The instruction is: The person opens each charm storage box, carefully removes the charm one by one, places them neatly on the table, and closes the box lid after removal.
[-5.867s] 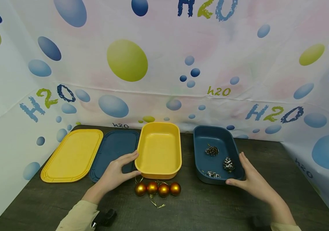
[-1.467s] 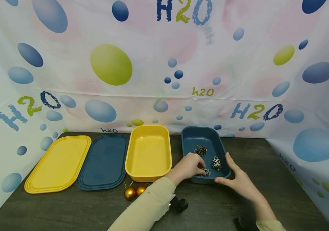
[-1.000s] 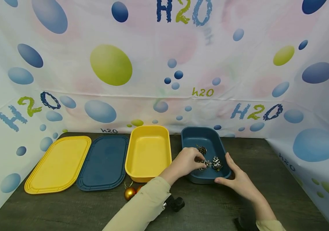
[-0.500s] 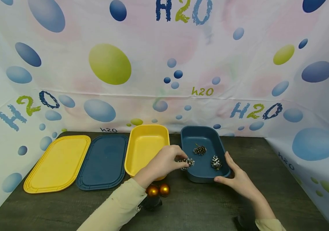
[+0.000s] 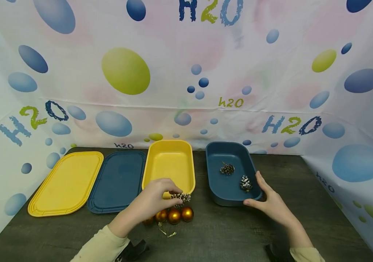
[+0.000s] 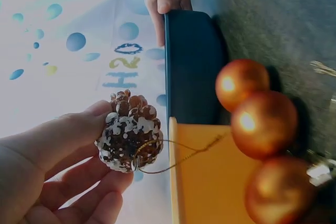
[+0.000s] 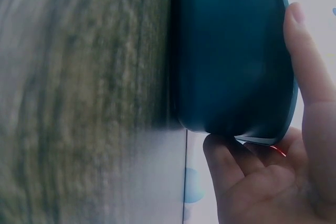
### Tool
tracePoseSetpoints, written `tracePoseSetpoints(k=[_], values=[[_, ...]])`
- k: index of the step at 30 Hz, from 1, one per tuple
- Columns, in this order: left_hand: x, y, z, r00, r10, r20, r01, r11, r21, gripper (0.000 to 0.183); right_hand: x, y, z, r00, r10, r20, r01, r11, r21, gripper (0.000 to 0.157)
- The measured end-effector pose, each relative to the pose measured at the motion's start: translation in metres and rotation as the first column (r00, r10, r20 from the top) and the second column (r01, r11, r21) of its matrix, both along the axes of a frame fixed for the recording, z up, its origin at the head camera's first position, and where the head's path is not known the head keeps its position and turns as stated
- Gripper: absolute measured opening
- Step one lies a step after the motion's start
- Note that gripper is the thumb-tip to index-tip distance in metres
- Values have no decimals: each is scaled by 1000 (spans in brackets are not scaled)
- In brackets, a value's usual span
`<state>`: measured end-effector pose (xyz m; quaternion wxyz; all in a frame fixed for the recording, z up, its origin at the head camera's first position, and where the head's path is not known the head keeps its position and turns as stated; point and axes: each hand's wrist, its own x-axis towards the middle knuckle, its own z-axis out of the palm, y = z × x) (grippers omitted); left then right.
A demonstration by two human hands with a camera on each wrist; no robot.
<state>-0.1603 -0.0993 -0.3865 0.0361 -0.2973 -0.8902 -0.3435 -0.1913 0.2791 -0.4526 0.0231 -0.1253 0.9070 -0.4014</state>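
My left hand (image 5: 153,198) pinches a white-frosted pine cone (image 5: 181,198) between thumb and fingers, over the near end of the yellow container (image 5: 191,182). In the left wrist view a gold thread loop (image 6: 176,158) hangs off this pine cone. My right hand (image 5: 273,203) holds the near right corner of the blue container (image 5: 217,196), thumb on the near wall and fingers along the side. Inside that container lie a brown pine cone (image 5: 227,169) and another frosted pine cone (image 5: 246,183).
Several orange-gold baubles (image 5: 174,216) lie in a row just before the yellow container, partly behind the left hand. A yellow lid (image 5: 66,183) and a blue lid (image 5: 117,182) lie flat on the left. A patterned curtain (image 5: 255,72) hangs behind the dark table (image 5: 226,233).
My left hand has left the yellow container's side, picked the frosted pine cone out of the blue container and carried it left. The right hand has stayed at the blue container's corner.
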Motion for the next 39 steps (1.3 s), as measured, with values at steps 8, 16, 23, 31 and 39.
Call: tracePoseSetpoints(k=[8,16,23,31,39], values=[[22,-25,-8,999,-1,46,0,1000,14,15,-1,0,-2,1000,-3,-12,3,1000,7,106],[40,-44,-22,1000,1,16,-2,999,43,16,-1,0,-2,1000,0,-6,0,1000,-1,107],[52,-54,-34,999,50,18,-50,999,-11,18,-1,1,-2,1000,1,0,-1,1000,-10,107],[59,-59,-44,994,93,53,-91,995,-30,15,0,1,-1,1000,1,1,-1,1000,-13,107],[61,-62,-51,996,85,-5,-85,993,-85,16,0,0,0,1000,2,-3,-2,1000,-2,106]])
